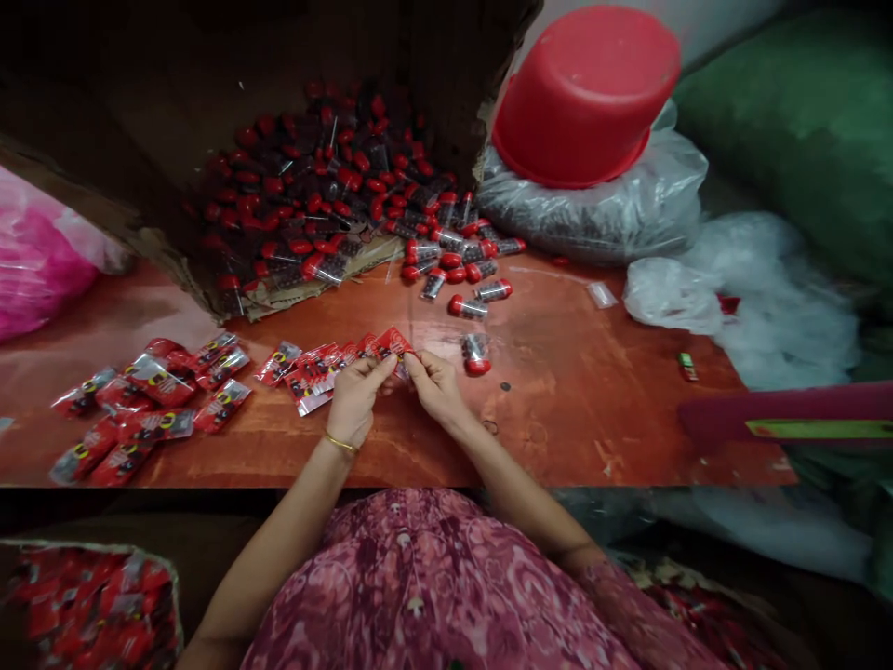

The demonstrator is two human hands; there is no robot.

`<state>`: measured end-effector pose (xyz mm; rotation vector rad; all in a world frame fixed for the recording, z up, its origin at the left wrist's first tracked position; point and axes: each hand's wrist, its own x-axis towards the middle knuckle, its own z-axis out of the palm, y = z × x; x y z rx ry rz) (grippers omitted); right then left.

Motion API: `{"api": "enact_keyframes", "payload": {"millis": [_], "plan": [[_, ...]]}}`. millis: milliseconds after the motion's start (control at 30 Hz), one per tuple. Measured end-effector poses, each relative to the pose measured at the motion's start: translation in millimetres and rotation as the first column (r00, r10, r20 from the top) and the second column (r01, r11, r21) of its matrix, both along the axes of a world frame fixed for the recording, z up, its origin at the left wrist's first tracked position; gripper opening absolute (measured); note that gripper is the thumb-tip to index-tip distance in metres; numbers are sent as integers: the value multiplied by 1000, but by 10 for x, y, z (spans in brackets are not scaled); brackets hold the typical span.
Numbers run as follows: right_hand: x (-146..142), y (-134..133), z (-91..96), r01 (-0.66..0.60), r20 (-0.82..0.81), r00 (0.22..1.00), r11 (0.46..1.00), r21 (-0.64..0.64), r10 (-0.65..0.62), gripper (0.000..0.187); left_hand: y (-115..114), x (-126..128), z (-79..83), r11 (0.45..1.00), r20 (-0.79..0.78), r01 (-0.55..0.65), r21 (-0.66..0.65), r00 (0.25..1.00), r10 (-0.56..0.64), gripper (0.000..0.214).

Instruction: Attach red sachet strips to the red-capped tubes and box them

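Note:
Between my two hands a small red printed packet (392, 342) is pinched, just above the table. My left hand (357, 395) has thumb and fingers closed on its lower left side. At its right edge my right hand (436, 386) also pinches it. To the left of my hands lies an overlapping row of flat red packets (321, 368). A small clear bottle with a red cap (476, 354) stands right of my right hand, cap end toward me. Several similar bottles (453, 247) lie beyond.
A cardboard box (174, 256) on its side spills a heap of red-capped bottles (327, 186). Filled red packets (150, 395) lie at left. A red tub (586, 93) rests on a plastic sack (593, 219) at back right. A bin of packets (98, 605) is below left.

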<state>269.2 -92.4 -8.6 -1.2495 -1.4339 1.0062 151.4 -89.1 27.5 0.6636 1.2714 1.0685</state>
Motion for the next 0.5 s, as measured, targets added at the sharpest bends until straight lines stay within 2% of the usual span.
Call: {"api": "enact_keyframes", "payload": {"millis": [67, 133, 167, 233, 300, 333, 400, 433, 500], "plan": [[244, 28, 37, -67, 178, 983, 993, 95, 50, 34, -1, -29, 20, 998, 33, 6, -56, 999, -4, 34], [598, 113, 96, -124, 433, 901, 967, 224, 16, 27, 0, -71, 35, 994, 61, 6, -105, 998, 1, 35], [794, 171, 123, -181, 576, 817, 955, 236, 13, 28, 0, -90, 40, 992, 73, 5, -122, 997, 4, 35], [1154, 292, 151, -310, 801, 594, 939, 152, 66, 36, -3, -110, 49, 989, 106, 18, -147, 994, -2, 34], [1405, 383, 131, -429, 893, 423, 902, 50, 152, 41, -10, -106, 56, 984, 155, 40, -173, 988, -12, 31], [1475, 407, 104, -471, 909, 376, 882, 20, 180, 40, -15, -97, 59, 981, 180, 47, -188, 984, -12, 29], [1513, 397, 35, -506, 908, 371, 862, 20, 196, 31, -24, -77, 63, 976, 215, 45, -212, 977, 1, 27], [1489, 361, 0, -495, 892, 411, 868, 44, 189, 27, -29, -70, 64, 975, 224, 40, -219, 975, 11, 27], [1385, 225, -47, -429, 817, 550, 898, 97, 174, 24, -39, -63, 64, 973, 229, 28, -227, 973, 25, 28]]}}
